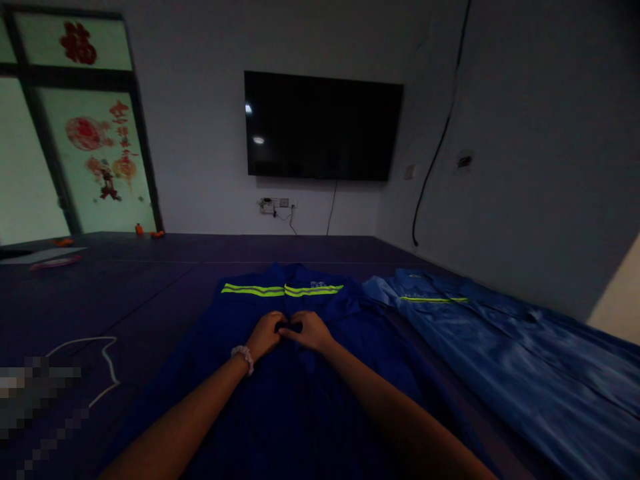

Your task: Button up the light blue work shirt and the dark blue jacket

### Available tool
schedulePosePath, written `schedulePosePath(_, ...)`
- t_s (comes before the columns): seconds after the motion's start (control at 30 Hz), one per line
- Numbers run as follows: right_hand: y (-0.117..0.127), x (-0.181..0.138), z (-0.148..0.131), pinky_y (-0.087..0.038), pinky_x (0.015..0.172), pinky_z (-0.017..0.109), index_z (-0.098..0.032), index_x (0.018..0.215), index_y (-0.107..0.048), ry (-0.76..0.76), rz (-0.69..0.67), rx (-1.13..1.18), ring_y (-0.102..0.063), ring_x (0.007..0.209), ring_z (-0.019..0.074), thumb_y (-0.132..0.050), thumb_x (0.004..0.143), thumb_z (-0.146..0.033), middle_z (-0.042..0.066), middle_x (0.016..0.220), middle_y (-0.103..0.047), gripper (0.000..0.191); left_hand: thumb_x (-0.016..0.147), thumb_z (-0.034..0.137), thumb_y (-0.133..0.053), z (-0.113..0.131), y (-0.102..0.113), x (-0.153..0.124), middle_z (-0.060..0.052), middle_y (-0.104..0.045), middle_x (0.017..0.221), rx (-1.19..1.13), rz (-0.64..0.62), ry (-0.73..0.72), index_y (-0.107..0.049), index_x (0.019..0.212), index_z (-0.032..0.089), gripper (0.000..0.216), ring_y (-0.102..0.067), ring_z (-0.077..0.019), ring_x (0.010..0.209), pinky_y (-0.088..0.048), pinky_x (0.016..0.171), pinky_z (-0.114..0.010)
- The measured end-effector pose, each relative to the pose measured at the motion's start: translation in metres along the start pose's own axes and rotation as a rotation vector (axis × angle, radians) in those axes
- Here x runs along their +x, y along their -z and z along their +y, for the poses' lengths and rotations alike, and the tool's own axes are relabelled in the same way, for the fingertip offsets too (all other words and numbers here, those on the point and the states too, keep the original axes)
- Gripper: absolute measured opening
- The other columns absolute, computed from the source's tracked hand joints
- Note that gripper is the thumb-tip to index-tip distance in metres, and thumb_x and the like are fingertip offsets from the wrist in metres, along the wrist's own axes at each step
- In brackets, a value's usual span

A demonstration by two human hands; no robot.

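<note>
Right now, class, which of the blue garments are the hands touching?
The darker blue garment, in the middle: the left hand and right hand meet on it, below its yellow-green stripe. The paler blue garment lies untouched on the right.

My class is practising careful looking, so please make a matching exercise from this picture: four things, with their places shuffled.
Things:
1. wristband
2. TV
3. darker garment
4. lighter garment

Places:
A. on the wall
B. lying at the person's right side
C. around the left wrist
D. under the left hand and right hand

Pairs: 1-C, 2-A, 3-D, 4-B
</note>
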State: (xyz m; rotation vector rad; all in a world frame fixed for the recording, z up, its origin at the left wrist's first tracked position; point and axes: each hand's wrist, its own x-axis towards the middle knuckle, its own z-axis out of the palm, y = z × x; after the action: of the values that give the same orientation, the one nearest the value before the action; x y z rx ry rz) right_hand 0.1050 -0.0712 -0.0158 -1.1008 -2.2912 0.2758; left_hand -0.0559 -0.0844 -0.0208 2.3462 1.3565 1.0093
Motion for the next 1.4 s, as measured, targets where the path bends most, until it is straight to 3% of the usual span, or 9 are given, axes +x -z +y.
schedulePosePath(0.2, 0.0, 0.002, -0.005, -0.036, 0.061, 0.021, -0.017, 0.076, -0.069, -0.04, -0.028, -0.014, -0.06, 0.074, 0.0162, -0.055, 0.074, -0.039, 0.005, 0.075, -0.067, 0.026, 0.063, 0.006, -0.052, 0.005, -0.002, 0.008, -0.005, -0.06, 0.082, 0.07, 0.016, -0.003, -0.06, 0.074, 0.014, 0.016, -0.055, -0.0169, 0.081, -0.042, 0.078, -0.029)
schedulePosePath(0.37, -0.001, 0.001, -0.005, -0.038, 0.064, 0.02, -0.016, 0.077, -0.068, -0.048, 0.004, -0.004, -0.059, 0.078, 0.0159, -0.057, 0.071, -0.034, 0.005, 0.082, -0.067, 0.022, 0.066, 0.01, -0.052, 0.007, -0.002, 0.009, -0.006, -0.06, 0.079, 0.094, 0.036, 0.012, -0.06, 0.073, 0.013, 0.011, -0.055, -0.017, 0.078, -0.042, 0.076, -0.029)
schedulePosePath(0.67, 0.001, -0.002, -0.012, -0.037, 0.078, 0.028, -0.016, 0.077, -0.068, -0.104, 0.076, -0.046, -0.055, 0.09, 0.0207, -0.057, 0.07, -0.049, 0.008, 0.09, -0.064, 0.036, 0.069, 0.016, -0.051, 0.007, 0.0, 0.006, -0.006, -0.061, 0.076, -0.001, 0.062, 0.019, -0.063, 0.068, 0.014, 0.011, -0.055, -0.0163, 0.076, -0.042, 0.073, -0.027)
schedulePosePath(0.87, -0.001, 0.0, -0.005, -0.039, 0.08, 0.03, -0.021, 0.088, -0.068, -0.077, -0.028, -0.11, -0.053, 0.095, 0.0214, -0.06, 0.064, -0.031, 0.005, 0.102, -0.061, 0.027, 0.068, 0.02, -0.057, 0.01, 0.001, 0.004, -0.004, -0.061, 0.074, 0.008, 0.088, 0.081, -0.063, 0.068, 0.014, 0.008, -0.055, -0.015, 0.073, -0.042, 0.07, -0.026)
schedulePosePath(1.03, -0.003, 0.002, 0.001, -0.041, 0.07, 0.025, -0.015, 0.07, -0.067, -0.185, 0.146, -0.039, -0.057, 0.08, 0.0185, -0.056, 0.06, -0.015, 0.007, 0.082, -0.065, 0.015, 0.069, 0.017, -0.056, 0.012, 0.001, 0.004, -0.004, -0.062, 0.077, -0.011, 0.064, 0.088, -0.064, 0.073, 0.014, 0.008, -0.056, -0.0146, 0.074, -0.042, 0.071, -0.026)
schedulePosePath(1.17, 0.001, 0.004, 0.002, -0.038, 0.057, 0.024, -0.015, 0.058, -0.064, -0.328, 0.248, 0.089, -0.057, 0.065, 0.0165, -0.055, 0.067, -0.024, 0.005, 0.065, -0.064, 0.016, 0.07, 0.015, -0.055, 0.01, 0.0, 0.006, -0.004, -0.063, 0.075, -0.049, 0.068, 0.125, -0.064, 0.072, 0.014, 0.009, -0.057, -0.0145, 0.072, -0.043, 0.07, -0.026)
schedulePosePath(1.3, 0.0, 0.008, 0.003, -0.031, 0.047, 0.02, -0.016, 0.051, -0.059, -0.38, 0.213, 0.377, -0.05, 0.051, 0.0114, -0.055, 0.069, -0.032, 0.0, 0.049, -0.055, 0.024, 0.071, 0.016, -0.052, 0.008, 0.0, 0.007, -0.003, -0.064, 0.072, -0.138, 0.111, 0.156, -0.063, 0.071, 0.013, 0.011, -0.057, -0.0139, 0.07, -0.044, 0.067, -0.025)
schedulePosePath(1.4, -0.005, 0.01, 0.006, -0.028, 0.043, 0.019, -0.015, 0.057, -0.06, -0.44, 0.17, 0.676, -0.042, 0.042, 0.0078, -0.057, 0.066, -0.031, -0.004, 0.043, -0.049, 0.019, 0.071, 0.018, -0.052, 0.008, 0.0, 0.007, -0.004, -0.065, 0.073, -0.187, 0.154, 0.178, -0.063, 0.072, 0.013, 0.012, -0.058, -0.0134, 0.069, -0.044, 0.066, -0.024)
